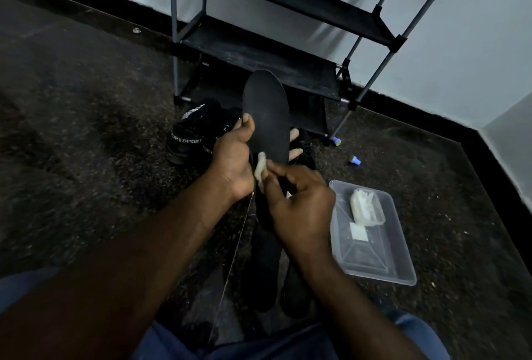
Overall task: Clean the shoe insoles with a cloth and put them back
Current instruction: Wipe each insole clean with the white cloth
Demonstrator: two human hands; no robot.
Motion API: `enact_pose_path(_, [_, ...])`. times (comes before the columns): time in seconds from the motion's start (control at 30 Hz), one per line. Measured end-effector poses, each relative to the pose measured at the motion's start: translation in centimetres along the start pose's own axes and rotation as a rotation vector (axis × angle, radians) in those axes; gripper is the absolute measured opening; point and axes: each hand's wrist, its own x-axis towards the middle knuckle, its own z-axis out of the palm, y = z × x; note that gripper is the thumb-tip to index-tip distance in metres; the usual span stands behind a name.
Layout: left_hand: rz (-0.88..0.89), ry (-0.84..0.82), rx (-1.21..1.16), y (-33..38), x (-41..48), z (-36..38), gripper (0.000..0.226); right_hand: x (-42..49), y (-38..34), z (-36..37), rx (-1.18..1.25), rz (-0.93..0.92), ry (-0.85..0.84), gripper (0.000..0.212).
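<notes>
A black insole [269, 112] stands upright in front of me, toe end up. My left hand [233, 158] grips its lower half, thumb on the front and fingers behind. My right hand [299, 204] pinches a small white cloth [261, 168] against the insole's heel end. Two more dark insoles [266, 261] lie on the floor below my hands. Black sport shoes [193, 132] sit on the floor just behind the left hand; another dark shoe [305, 146] shows partly behind the held insole.
A clear plastic tray [374, 259] with white wipes lies on the floor to the right. A black shoe rack [259, 48] stands against the wall ahead. Two small blue-capped items [354, 159] lie near the rack's right leg. The floor is dark speckled stone.
</notes>
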Motion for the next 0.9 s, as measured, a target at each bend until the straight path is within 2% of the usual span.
enact_pose_path(0.2, [-0.053, -0.022, 0.181, -0.3, 0.0, 0.5, 0.047, 3.3, 1.5, -0.9, -0.074, 0.019, 0.056, 0.016])
enact_pose_path(0.33, [-0.042, -0.001, 0.272, 0.1, 0.2, 0.2, 0.046, 2.7, 1.9, -1.3, 0.008, 0.108, 0.028, 0.022])
enact_pose_path(0.47, [-0.057, 0.005, 0.252, -0.1, 0.2, 0.1, 0.048, 1.5, 1.5, -1.5, 0.149, 0.228, -0.046, 0.028])
enact_pose_path(0.6, [-0.156, -0.088, 0.340, -0.4, -0.3, 0.5, 0.060, 1.8, 1.1, -1.6, 0.227, 0.392, 0.087, 0.026])
enact_pose_path(0.7, [-0.269, -0.119, 0.359, -1.7, -1.5, 0.7, 0.055, 2.9, 1.1, -2.0, 0.240, 0.453, 0.164, 0.023])
enact_pose_path(0.8, [-0.332, -0.124, 0.339, -2.8, -1.8, 0.6, 0.059, 3.7, 1.4, -2.3, 0.143, 0.393, 0.141, 0.022])
enact_pose_path(0.9, [-0.332, -0.154, 0.296, -2.5, -1.7, 1.0, 0.056, 4.0, 1.7, -2.7, -0.090, 0.201, 0.114, 0.023])
